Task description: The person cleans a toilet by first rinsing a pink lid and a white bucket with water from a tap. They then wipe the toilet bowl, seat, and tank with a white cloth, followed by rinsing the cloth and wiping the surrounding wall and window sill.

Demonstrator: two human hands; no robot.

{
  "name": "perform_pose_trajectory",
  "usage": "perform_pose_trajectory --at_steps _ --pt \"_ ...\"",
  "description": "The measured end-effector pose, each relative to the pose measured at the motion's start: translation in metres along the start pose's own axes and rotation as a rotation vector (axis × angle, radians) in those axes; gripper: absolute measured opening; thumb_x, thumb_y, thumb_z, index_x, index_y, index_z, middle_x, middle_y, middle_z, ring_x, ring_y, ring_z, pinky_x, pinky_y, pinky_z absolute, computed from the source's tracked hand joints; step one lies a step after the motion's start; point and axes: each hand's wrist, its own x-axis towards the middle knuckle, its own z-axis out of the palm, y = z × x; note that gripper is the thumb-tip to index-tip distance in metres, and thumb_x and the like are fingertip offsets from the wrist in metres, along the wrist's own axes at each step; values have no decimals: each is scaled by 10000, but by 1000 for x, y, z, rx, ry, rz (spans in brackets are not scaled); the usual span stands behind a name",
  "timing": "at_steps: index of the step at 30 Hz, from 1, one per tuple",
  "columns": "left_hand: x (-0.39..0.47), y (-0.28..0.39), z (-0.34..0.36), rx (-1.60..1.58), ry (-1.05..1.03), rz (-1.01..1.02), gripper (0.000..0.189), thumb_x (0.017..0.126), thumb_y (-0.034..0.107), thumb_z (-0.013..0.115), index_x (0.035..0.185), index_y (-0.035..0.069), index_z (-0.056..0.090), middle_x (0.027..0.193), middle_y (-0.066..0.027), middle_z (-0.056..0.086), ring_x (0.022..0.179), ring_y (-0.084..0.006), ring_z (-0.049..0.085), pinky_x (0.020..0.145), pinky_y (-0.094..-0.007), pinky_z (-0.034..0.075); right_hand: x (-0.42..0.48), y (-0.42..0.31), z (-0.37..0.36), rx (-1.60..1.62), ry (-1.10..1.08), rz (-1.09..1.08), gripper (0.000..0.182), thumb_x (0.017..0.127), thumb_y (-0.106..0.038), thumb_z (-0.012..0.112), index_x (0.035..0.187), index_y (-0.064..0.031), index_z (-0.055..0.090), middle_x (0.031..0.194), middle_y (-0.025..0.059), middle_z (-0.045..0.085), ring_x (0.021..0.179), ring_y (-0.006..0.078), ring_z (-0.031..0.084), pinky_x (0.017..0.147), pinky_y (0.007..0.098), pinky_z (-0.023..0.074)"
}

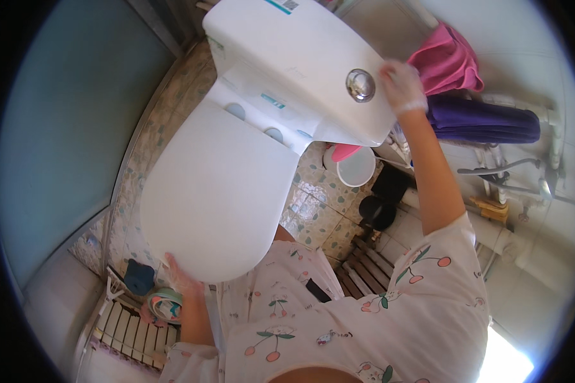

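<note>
A white toilet with its lid [215, 191] down stands before me, seen at a slant. On top of its tank [287, 57] is a round chrome flush button [361, 85]. My right hand [405, 88], in a clear plastic glove, is at the tank's end beside the button. It is blurred with curled fingers, and whether it holds anything does not show. My left hand [182, 277], also gloved, is against the lid's front rim, part of it hidden by the lid.
Pink cloth [443, 60] and a purple towel [484, 120] hang at the right wall near pipes. A white bucket [356, 166] stands on the tiled floor behind the toilet. A frosted glass panel [76, 105] bounds the left. Lower left are a blue stool-like object [139, 276] and stacked basins [165, 305].
</note>
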Motion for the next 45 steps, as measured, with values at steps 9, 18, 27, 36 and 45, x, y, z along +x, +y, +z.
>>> perform_pose_trajectory --at_steps 9,18,27,36,45 --pt "16 -10 -14 -32 -56 113 475 851 310 453 1218 37 323 1146 -116 431 1005 -238 459 835 -334 410 -53 -105 17 241 190 -182 88 718 -89 539 767 -29 582 713 115 565 650 261 537 578 353 431" --pt "51 -36 -46 -42 -102 117 563 822 386 484 1198 -7 340 1102 -118 452 970 -219 466 801 -320 411 -36 -176 184 409 -522 -360 196 808 -172 461 955 -67 535 991 111 547 928 249 508 815 303 412" --pt "86 -62 -64 93 -33 149 541 839 406 438 1164 -22 374 1071 -120 480 928 -196 490 772 -298 419 14 -214 363 -220 -333 -600 230 839 -98 345 1011 -43 486 998 134 559 938 259 538 797 321 431" --pt "88 -67 -82 422 -137 168 569 853 464 364 1158 -16 370 1074 -123 485 928 -210 508 770 -309 442 -17 -202 337 -573 -625 -535 241 798 -130 439 995 -52 555 1036 112 554 966 225 534 749 320 447" --pt "63 -50 -57 31 -132 -26 569 862 448 356 1214 4 304 1157 -120 426 996 -230 477 796 -327 437 -125 -90 287 -483 -1019 -177 205 782 -117 445 921 -44 577 978 148 566 918 251 558 717 347 472"
